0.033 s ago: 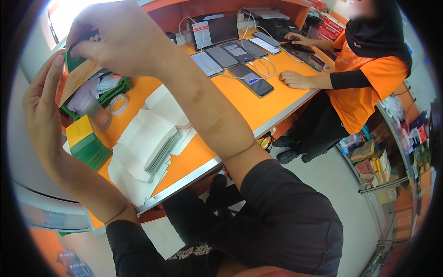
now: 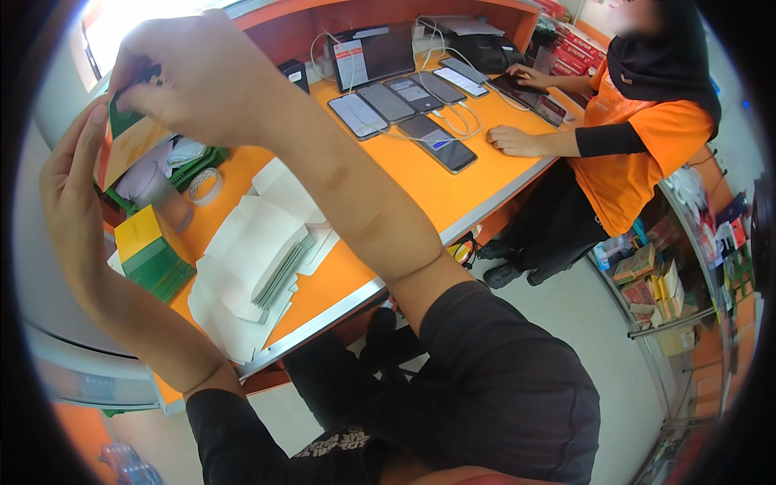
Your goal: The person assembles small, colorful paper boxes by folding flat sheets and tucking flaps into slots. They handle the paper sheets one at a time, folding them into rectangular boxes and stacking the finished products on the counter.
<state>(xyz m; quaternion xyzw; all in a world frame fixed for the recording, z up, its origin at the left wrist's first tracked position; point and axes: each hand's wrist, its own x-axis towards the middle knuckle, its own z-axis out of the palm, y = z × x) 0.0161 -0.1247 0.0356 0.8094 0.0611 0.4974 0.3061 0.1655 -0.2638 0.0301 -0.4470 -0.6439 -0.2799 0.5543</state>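
My right hand (image 2: 182, 89) is raised at the upper left, its fingers bent over the top of a small green and tan cardboard carton (image 2: 133, 148). Thumb and fingers pinch at the carton's green upper part. On its left side my left hand (image 2: 74, 182) holds the carton with long, nearly straight fingers. Much of the carton is hidden by the hands. Below it stands a stack of yellow and green cartons (image 2: 153, 255), close to my left wrist. Flat white carton blanks (image 2: 250, 250) lie in a fanned pile between my forearms.
A tape roll (image 2: 206, 187), a frosted cup (image 2: 162, 198) and a green basket (image 2: 196, 167) sit beyond the cartons. Several cabled phones (image 2: 386, 103) and a laptop (image 2: 373, 58) occupy the orange table (image 2: 412, 190). A co-worker in an orange shirt (image 2: 638, 153) stands at the right.
My right hand and forearm have shifted slightly left, uncovering a black box beside the laptop. The co-worker's far hand has moved a little over the dark tablet.
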